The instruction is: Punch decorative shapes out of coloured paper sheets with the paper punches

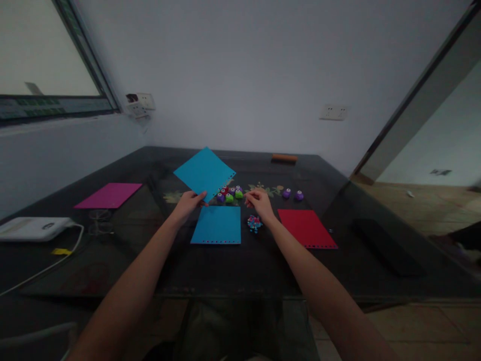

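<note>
My left hand (189,202) pinches the near corner of a blue paper sheet (205,172) and holds it tilted above the dark glass table (233,271); small holes run along its right edge. A second blue sheet (217,225) lies flat just below that hand. My right hand (259,202) hovers with fingers loosely curled beside a cluster of small purple, green and red craft punches (230,193); I cannot see anything in it. A little pile of coloured punched bits (254,223) sits by its wrist.
A red sheet (307,228) lies to the right, a magenta sheet (108,195) far left. Two purple punches (293,194) stand apart. A white device (33,228) with a cable sits at the left edge, an orange block (284,158) at the far edge, and a dark flat object (383,246) on the right.
</note>
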Tool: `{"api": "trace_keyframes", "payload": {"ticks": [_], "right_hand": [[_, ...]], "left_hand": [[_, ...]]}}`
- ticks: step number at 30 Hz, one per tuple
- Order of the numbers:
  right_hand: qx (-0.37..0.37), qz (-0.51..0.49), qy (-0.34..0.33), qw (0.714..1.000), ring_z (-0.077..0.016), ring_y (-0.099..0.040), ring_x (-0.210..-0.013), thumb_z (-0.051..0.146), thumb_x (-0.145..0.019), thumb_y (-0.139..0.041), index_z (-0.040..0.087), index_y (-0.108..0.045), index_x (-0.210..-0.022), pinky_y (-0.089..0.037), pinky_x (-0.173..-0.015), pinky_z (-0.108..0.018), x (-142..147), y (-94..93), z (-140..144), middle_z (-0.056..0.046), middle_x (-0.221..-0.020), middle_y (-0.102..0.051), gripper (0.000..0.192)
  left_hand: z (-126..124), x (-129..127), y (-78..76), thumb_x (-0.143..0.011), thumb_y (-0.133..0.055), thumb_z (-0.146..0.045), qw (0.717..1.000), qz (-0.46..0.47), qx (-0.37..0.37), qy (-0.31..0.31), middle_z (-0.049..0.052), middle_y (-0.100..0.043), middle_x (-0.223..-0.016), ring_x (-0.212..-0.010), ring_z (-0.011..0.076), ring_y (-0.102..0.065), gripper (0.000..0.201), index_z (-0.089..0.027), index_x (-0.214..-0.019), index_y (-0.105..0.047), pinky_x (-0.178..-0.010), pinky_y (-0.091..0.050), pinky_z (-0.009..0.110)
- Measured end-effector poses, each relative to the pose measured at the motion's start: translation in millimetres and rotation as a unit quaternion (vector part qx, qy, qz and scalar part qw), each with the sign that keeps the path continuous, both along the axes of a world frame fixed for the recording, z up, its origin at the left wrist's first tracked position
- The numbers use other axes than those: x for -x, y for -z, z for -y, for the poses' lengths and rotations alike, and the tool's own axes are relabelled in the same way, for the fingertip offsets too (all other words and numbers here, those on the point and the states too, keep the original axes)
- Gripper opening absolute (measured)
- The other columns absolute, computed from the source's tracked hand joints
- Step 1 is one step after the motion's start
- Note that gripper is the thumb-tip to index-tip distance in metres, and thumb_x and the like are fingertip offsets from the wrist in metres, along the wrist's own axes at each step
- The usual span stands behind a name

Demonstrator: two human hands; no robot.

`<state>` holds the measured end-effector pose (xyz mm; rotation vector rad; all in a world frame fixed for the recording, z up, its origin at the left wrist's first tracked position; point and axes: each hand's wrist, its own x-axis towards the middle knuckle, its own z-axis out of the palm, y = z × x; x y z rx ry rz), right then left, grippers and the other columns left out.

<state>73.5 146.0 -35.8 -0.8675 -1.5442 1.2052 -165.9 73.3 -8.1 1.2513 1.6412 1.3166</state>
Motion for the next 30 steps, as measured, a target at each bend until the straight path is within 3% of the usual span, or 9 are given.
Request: {"api": "trace_keyframes", "payload": {"ticks": [12,20,25,30], "right_hand": [[-0.094,0.122,-0.009,0.988,-0.0124,-0.054,-0.058,0.031,-0.073,-0.056,0.014,-0.061,-0.076,-0.042,-0.057,-0.024,20,11.6,-8,-0.001,-0.065,-0.06,0.018],[-0.165,0.331,0.056,0.927,-0.0147,-0.056,-0.074,0.021,-0.077,-0.054,0.018,-0.061,-0.091,-0.04,-0.068,-0.026,46,4.3,-9,-0.003,-0.08,-0.061,0.016],[-0.19,0.406,0.077,0.891,-0.0195,-0.055,-0.094,0.023,-0.08,-0.055,0.021,-0.057,-0.102,-0.04,-0.078,-0.03,58,0.9,-6,-0.007,-0.105,-0.058,0.023],[-0.197,0.46,0.081,0.862,-0.0218,-0.054,-0.101,0.025,-0.081,-0.055,0.021,-0.055,-0.106,-0.042,-0.079,-0.032,63,6.5,-8,-0.009,-0.114,-0.053,0.026]], "left_hand": [[0,0,-0.2,-0.066,-0.064,-0.044,0.999,0.037,-0.027,-0.005,0.004,-0.063,-0.055,-0.053,0.0148,-0.059,0.032,-0.013,-0.067,-0.058,-0.051,-0.04,0.023],[-2,1,3.5,-0.066,-0.065,-0.043,0.999,0.042,-0.033,-0.004,0.003,-0.063,-0.057,-0.054,0.0156,-0.061,0.032,-0.012,-0.07,-0.057,-0.05,-0.041,0.023],[-1,1,1.0,-0.069,-0.063,-0.038,0.999,0.009,-0.03,-0.017,0.003,-0.062,-0.052,-0.052,0.0156,-0.06,0.027,-0.012,-0.064,-0.057,-0.049,-0.041,0.023],[3,-3,-5.5,-0.071,-0.062,-0.027,0.999,-0.019,-0.025,-0.02,0.003,-0.062,-0.049,-0.05,0.0157,-0.059,0.017,-0.013,-0.062,-0.057,-0.05,-0.041,0.024]]}}
